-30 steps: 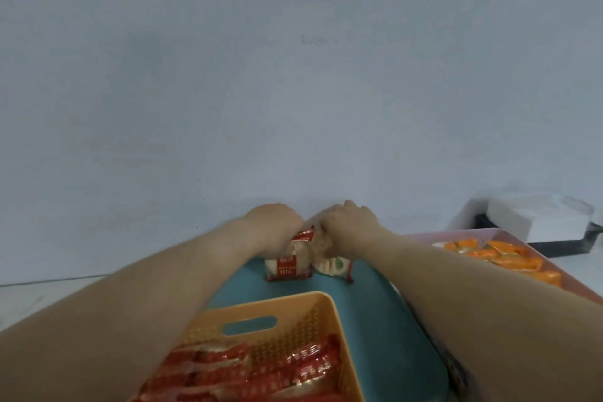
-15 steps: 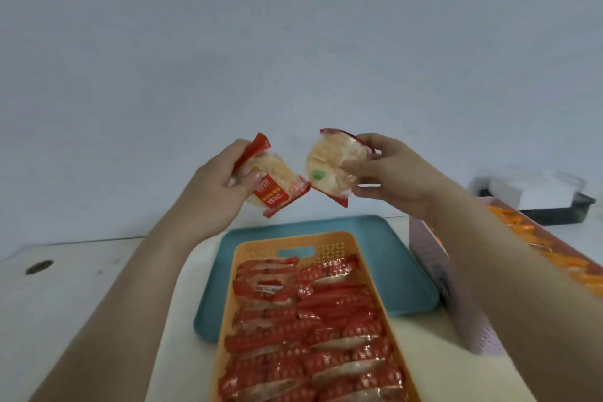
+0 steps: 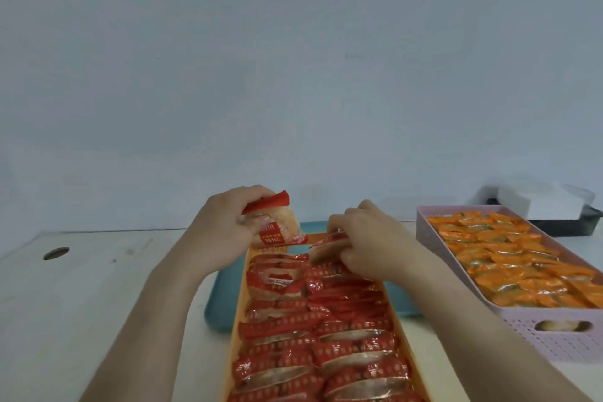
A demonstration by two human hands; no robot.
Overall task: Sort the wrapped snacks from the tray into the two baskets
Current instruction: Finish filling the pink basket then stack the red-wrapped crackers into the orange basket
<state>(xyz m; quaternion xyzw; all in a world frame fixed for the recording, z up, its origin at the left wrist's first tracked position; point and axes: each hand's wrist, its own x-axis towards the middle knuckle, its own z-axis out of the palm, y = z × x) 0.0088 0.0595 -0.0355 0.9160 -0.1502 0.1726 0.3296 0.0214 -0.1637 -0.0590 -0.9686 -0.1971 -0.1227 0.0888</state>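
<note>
The left hand (image 3: 225, 232) is curled round a red-wrapped snack (image 3: 277, 228) above the far end of the orange basket (image 3: 235, 330). A second snack (image 3: 326, 245) is pinched there by the right hand (image 3: 368, 241). The tray (image 3: 222, 303) is largely covered by that basket. A pink basket (image 3: 554, 343) stands to the right.

The orange basket (image 3: 234, 349) is smooth, opaque plastic. The red snack wrappers (image 3: 313, 336) packed in it are glossy, crinkled film with clear windows. Beneath it, the teal tray (image 3: 222, 303) looks like smooth, satin plastic. To its right, the pink basket (image 3: 554, 339) is matt lattice plastic holding shiny orange wrappers (image 3: 509, 258). The white worktop (image 3: 98, 287) to its left is matt and faintly scuffed.
</note>
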